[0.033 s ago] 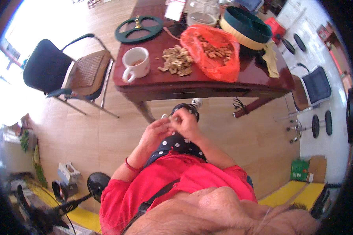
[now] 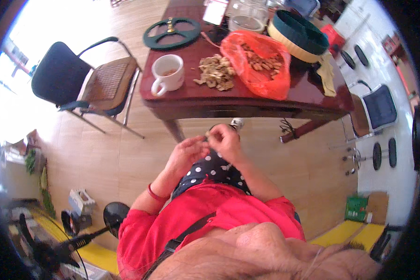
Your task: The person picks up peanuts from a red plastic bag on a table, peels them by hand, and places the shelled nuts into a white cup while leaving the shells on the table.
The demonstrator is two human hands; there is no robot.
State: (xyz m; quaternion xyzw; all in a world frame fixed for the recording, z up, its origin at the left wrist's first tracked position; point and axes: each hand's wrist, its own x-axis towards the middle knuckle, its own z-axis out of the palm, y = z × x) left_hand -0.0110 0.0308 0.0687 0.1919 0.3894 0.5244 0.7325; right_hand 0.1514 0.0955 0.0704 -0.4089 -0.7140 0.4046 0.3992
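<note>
Above my lap, my left hand [image 2: 187,153] and my right hand [image 2: 225,141] meet at the fingertips. A small tan piece, looking like a peanut [image 2: 206,136], is pinched between them, mostly hidden by the fingers. On the dark red table [image 2: 196,100] in front stands a white cup [image 2: 171,80] with small brown bits inside. To its right lies a heap of pale empty peanut shells [image 2: 215,73]. Beside that heap an orange-red plastic bag [image 2: 240,65] is spread wide, with brown unshelled peanuts [image 2: 266,63] in it.
A green spoked lid [image 2: 193,33], a glass jar [image 2: 247,23] and a divided green-and-cream box [image 2: 291,42] sit farther back. A pale cloth [image 2: 328,79] hangs near the right edge. Chairs stand left [image 2: 112,84] and right [image 2: 380,105]. A black stand [image 2: 84,240] is at lower left.
The table and its contents have shifted slightly right and down in the picture. My hands stay together, with the right fingers a little higher and the small tan piece more visible.
</note>
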